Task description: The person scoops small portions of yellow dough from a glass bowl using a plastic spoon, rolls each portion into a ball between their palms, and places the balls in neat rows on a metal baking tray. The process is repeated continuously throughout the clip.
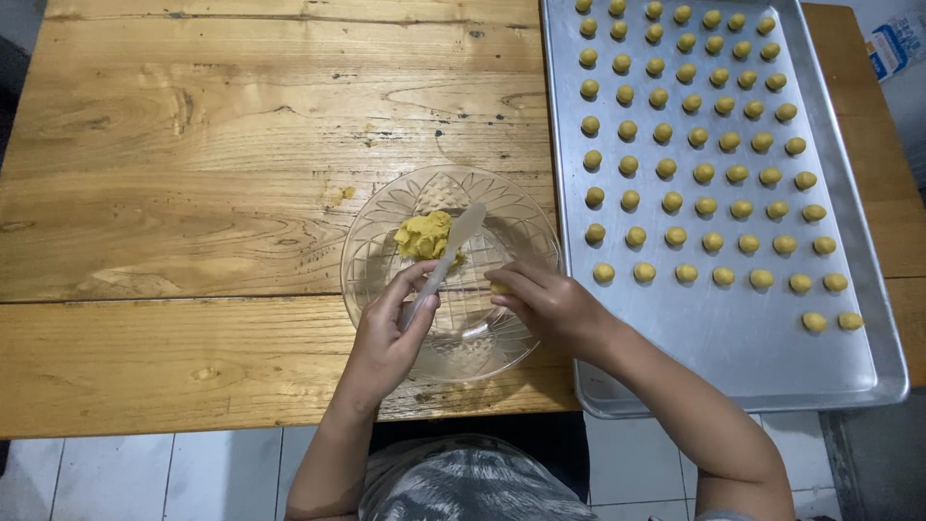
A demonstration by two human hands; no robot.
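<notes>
Head view, looking down on a worn light-brown wooden table point(241, 193).

Left hand point(386, 338): fingers closed around the handle of a small translucent white plastic spatula point(446, 259), blade angled up and to the far right so its tip lies against a lump of yellow dough point(424, 235). The lump sits in the far part of a clear cut-glass round bowl point(386, 217), near the table's near edge, just left of the tray.

Right hand point(548, 304): fingertips pinched on a small piece of yellow dough point(500, 287), held over the right side of the bowl. Piece mostly hidden by the fingers; shape not readable.

Right of the bowl: a large rectangular silver metal baking tray point(733, 338). It carries many small round yellow dough balls point(704, 174) in even diagonal rows, apart from one another. Rows fill the far and middle parts; nearest row has only two balls, at the right. Near strip of tray bare.

Judgement: step in hand is portioning, a bit cut off the lump with the spatula and shaped by the right fingers. Tray looks mostly filled; the dough left is small.

Next move calls for: rounding the piece to match the others, then setting it in the short near row, left of the two balls, keeping equal spacing and not touching a neighbour.

Floor: pale tiles below the table's near edge.
</notes>
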